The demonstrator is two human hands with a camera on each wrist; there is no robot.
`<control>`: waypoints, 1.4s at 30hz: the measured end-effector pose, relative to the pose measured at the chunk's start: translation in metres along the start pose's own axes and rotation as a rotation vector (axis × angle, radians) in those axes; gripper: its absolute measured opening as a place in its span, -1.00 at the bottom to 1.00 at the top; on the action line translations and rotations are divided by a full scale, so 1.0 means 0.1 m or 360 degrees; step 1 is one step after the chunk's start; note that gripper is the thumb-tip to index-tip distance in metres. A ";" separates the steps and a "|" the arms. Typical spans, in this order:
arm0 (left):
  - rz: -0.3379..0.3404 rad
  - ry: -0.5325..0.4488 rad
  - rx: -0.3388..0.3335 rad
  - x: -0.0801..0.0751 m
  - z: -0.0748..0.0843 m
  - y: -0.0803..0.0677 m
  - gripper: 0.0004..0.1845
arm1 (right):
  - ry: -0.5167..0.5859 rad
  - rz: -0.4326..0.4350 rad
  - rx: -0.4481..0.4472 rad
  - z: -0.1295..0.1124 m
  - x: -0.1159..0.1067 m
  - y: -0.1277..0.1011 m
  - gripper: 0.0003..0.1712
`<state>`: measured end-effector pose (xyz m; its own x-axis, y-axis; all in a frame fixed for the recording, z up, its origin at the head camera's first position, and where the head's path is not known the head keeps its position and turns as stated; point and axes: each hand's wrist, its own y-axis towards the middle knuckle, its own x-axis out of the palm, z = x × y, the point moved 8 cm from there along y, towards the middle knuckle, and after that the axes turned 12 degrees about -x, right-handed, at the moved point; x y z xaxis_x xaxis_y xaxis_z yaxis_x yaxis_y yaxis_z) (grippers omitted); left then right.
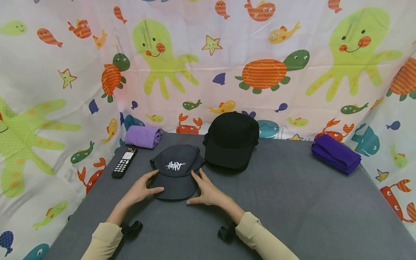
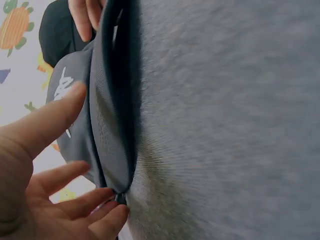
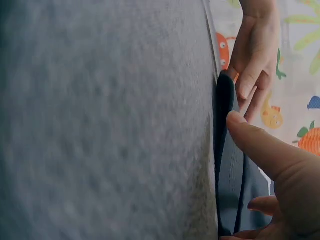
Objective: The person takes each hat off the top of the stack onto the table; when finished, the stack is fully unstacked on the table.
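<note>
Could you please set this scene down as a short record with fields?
Surface: grey table
Main item: dark grey cap with white "HEART" lettering, brim toward the person
Left grip: left hand, at the cap's left side, thumb and fingers apart
Right grip: right hand, at the cap's right side, thumb and fingers apart
Behind cap, to the right: black cap
Left side: remote control, lilac cloth behind it
Far right: folded purple cloth
Backdrop: sea-animal curtain

Gray cap (image 1: 177,173) with back hidden, remote (image 1: 125,162) markings too small, sleeves (image 1: 268,236) cut off below
</note>
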<state>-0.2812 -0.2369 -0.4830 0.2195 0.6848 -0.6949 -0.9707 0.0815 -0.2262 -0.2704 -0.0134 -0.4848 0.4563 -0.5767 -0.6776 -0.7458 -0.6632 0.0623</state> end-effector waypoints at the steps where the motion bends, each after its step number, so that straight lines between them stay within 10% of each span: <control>1: 0.0000 0.0041 0.0023 0.01 0.01 -0.03 -0.08 | -0.0009 -0.0013 -0.0002 -0.01 0.01 0.00 0.21; 13: -0.0065 0.0258 0.0166 0.12 0.04 -0.12 0.03 | -0.0204 0.0035 -0.0041 -0.04 0.02 0.00 0.02; 42: 0.0126 0.0270 0.0208 -0.02 0.11 0.32 -0.17 | -0.0357 0.0338 0.0032 0.16 -0.22 0.29 -0.22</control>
<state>-0.3135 -0.2275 -0.4816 0.1449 0.5619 -0.8144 -0.9876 0.1329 -0.0840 -0.3097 -0.0122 -0.4805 0.1721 -0.5803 -0.7960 -0.8236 -0.5280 0.2069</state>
